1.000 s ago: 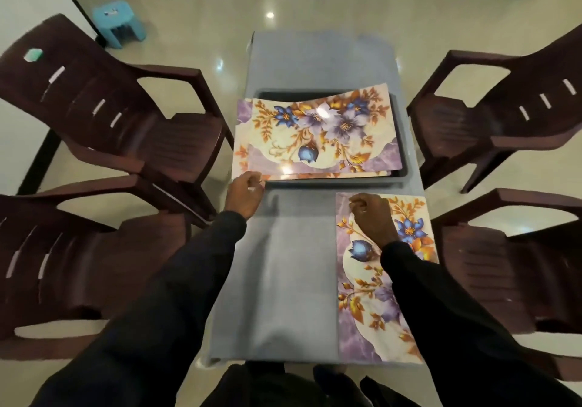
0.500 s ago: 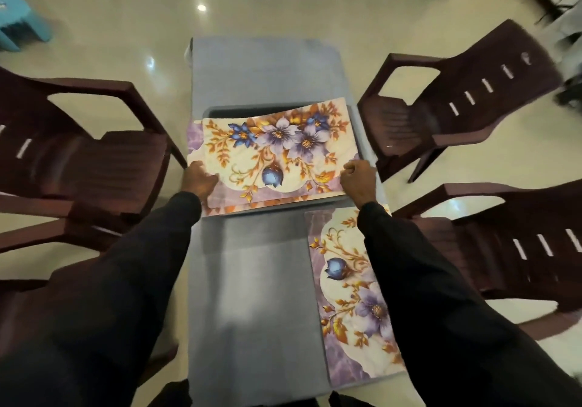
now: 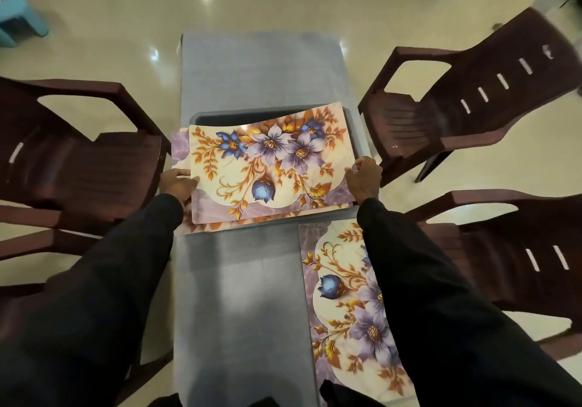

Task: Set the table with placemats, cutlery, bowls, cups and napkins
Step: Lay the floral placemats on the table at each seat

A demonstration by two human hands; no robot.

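Observation:
A floral placemat (image 3: 271,164) with purple and blue flowers is held over a dark grey tray (image 3: 239,116) in the middle of the grey table (image 3: 252,66). My left hand (image 3: 177,183) grips its left edge and my right hand (image 3: 363,179) grips its right edge. More placemats of the same pattern lie under it; their edges (image 3: 179,154) show at the left and at the near side. A second floral placemat (image 3: 346,305) lies flat lengthwise on the table's near right, partly covered by my right sleeve.
Dark brown plastic chairs stand on both sides: two on the left (image 3: 78,160) and two on the right (image 3: 472,97) (image 3: 519,249). A light blue stool (image 3: 15,16) stands on the glossy floor at the far left. The table's near left part (image 3: 233,296) is bare cloth.
My right hand left the placemat on the near right and took the right edge of the top mat on the tray. The mat now sits lifted and shifted off the stack.

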